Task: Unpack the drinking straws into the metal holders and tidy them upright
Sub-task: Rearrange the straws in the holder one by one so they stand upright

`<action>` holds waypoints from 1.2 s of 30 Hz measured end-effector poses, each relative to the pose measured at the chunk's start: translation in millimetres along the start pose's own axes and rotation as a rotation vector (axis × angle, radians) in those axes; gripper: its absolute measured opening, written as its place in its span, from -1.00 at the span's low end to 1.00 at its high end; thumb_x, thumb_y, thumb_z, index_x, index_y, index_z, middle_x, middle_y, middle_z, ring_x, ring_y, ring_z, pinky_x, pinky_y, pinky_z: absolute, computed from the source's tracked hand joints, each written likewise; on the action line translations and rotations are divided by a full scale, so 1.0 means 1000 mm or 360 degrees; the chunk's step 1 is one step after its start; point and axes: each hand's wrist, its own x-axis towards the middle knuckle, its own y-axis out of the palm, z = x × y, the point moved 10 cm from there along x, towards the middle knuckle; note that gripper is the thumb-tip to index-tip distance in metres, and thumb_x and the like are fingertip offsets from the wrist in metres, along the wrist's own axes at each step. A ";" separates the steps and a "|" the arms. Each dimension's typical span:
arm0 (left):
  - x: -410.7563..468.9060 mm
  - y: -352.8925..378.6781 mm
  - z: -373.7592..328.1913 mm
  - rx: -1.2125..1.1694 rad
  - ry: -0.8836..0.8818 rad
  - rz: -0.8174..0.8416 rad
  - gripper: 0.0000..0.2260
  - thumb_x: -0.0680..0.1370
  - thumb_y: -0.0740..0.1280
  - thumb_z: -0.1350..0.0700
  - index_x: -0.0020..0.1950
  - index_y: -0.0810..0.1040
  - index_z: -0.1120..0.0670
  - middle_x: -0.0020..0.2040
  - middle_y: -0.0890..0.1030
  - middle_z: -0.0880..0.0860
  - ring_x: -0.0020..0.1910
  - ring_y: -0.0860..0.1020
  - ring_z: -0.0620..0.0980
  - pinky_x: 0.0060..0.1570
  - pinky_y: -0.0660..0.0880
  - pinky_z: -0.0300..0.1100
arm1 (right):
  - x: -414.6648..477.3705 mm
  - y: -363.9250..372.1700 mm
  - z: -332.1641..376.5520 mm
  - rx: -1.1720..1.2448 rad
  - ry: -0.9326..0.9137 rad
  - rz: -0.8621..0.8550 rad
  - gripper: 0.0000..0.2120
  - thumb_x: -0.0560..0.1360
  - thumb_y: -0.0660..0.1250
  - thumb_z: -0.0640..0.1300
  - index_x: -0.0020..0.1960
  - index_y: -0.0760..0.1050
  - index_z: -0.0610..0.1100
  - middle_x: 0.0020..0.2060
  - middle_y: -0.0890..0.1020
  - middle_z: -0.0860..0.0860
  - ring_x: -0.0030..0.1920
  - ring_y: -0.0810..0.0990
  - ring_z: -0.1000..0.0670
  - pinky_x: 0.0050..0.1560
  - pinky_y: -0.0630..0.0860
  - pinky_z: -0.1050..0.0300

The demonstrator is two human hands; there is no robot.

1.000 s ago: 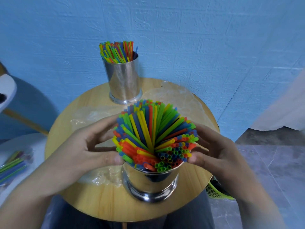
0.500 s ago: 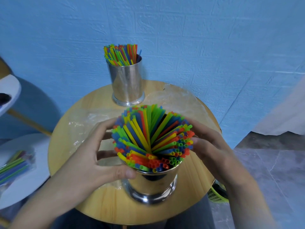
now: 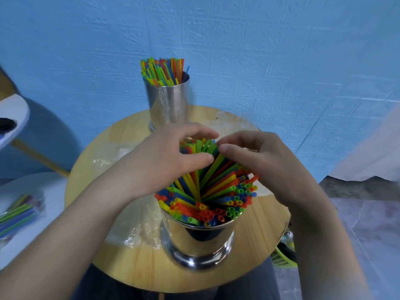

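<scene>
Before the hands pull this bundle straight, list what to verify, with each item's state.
1. Near holder upright on the table: ok.
2. Near straws upright: not ok, they fan outward.
3. Left hand gripping the far straw tips: ok.
4. Right hand hold on the straws: cannot tell, its fingers hide it.
5. Far holder upright, far straws inside: ok.

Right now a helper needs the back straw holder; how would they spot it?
Start at the round wooden table against the blue wall. At its far edge stands a tall shiny metal holder of coloured straws. Unlike the nearer metal holder, its straws stand tightly bunched, not fanned.
</scene>
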 end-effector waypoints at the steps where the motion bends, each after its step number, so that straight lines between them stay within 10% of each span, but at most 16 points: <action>1: 0.004 0.001 0.000 0.0046 -0.0004 -0.0014 -0.69 0.49 0.47 -0.04 0.21 0.61 -0.27 0.10 0.61 -0.32 0.13 0.49 -0.47 0.10 0.42 -0.47 | 0.001 0.000 0.001 -0.0010 0.0009 0.0001 -0.90 0.58 0.41 -0.03 -0.01 0.71 0.02 -0.12 0.75 0.07 -0.06 0.73 0.07 0.09 0.66 -0.08; 9: 0.011 -0.002 0.004 0.0098 -0.0045 -0.0140 -0.80 0.45 0.52 -0.07 0.00 0.58 -0.27 0.05 0.62 -0.21 0.13 0.56 -0.19 0.23 0.48 0.05 | 0.002 -0.003 0.002 -0.0109 0.0020 -0.0094 -0.94 0.54 0.45 -0.04 -0.08 0.71 0.04 -0.20 0.75 0.06 -0.16 0.74 0.09 -0.01 0.68 -0.16; 22: 0.008 -0.004 0.002 0.0032 -0.0009 -0.0135 -0.83 0.45 0.51 -0.09 -0.02 0.59 -0.23 0.02 0.65 -0.20 0.08 0.58 -0.24 0.20 0.51 0.02 | -0.004 -0.008 0.010 -0.0130 -0.0155 -0.0245 -0.89 0.59 0.40 -0.05 -0.11 0.65 0.05 -0.18 0.70 0.16 -0.08 0.69 0.12 -0.05 0.64 0.00; 36: 0.022 0.003 -0.004 0.0084 0.0088 0.0004 -0.87 0.46 0.52 -0.02 -0.04 0.64 -0.19 -0.13 0.58 -0.37 -0.09 0.55 -0.30 -0.17 0.42 -0.47 | -0.009 -0.007 0.002 0.0050 -0.0140 -0.0187 -0.89 0.60 0.40 -0.12 -0.06 0.69 0.02 -0.23 0.72 0.13 -0.16 0.71 0.13 -0.18 0.57 0.25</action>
